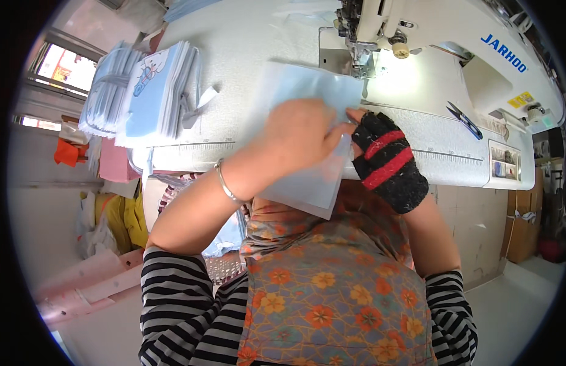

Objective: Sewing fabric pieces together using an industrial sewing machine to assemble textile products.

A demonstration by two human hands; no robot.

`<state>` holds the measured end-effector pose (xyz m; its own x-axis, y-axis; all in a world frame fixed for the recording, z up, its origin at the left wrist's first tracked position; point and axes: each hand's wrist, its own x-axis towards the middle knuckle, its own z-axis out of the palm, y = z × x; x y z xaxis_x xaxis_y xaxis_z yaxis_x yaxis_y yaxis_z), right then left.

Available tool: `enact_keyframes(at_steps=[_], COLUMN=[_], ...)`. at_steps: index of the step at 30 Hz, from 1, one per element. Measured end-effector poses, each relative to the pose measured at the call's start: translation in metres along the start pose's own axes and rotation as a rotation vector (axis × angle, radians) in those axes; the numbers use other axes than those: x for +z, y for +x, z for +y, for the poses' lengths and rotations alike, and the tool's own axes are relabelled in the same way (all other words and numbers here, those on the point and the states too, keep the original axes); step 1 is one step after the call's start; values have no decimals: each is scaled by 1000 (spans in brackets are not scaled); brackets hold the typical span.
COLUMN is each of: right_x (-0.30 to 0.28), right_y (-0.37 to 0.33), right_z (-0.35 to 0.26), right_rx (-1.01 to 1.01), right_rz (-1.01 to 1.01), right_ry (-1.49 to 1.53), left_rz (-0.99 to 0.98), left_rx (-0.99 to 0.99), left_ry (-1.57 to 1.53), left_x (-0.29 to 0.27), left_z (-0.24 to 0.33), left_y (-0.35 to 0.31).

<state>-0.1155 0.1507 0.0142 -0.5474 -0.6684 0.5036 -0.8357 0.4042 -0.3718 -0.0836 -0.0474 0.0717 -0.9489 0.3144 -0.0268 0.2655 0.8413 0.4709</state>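
Head view: R hand [390, 161], gloved, fingertips pinched at R edge of blue sheet [316, 85]; L hand [301, 131] over sheet's mid, fingers blurred, can't tell grip. Sheet's L of R fingertips, long axis fwd-back: near end past table [246, 55] edge, far R corner by sewing machine [435, 30], R fingertips closer.

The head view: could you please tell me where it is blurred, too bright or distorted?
Head view: the bare left hand looks softened, probably by motion; the black fabric glove with red stripes is crisper; glare whitens the pale tabletop beneath the cream-white sewing machine; the rectangular window is overexposed; fisheye bending shows toward the round black border.
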Motion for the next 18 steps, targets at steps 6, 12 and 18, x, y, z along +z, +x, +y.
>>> enact_keyframes(at_steps=[6,12,18], right_x=[-8,-12,12], right_y=[-5,3,12], right_z=[-6,-27,-18], right_rx=[116,276,370], right_rz=[6,48,135], right_ry=[18,210,382], left_rz=[495,536,569], left_rx=[379,321,316], left_ry=[244,189,180], left_x=[22,28,28], left_z=[-26,-29,-30], left_y=[20,19,19])
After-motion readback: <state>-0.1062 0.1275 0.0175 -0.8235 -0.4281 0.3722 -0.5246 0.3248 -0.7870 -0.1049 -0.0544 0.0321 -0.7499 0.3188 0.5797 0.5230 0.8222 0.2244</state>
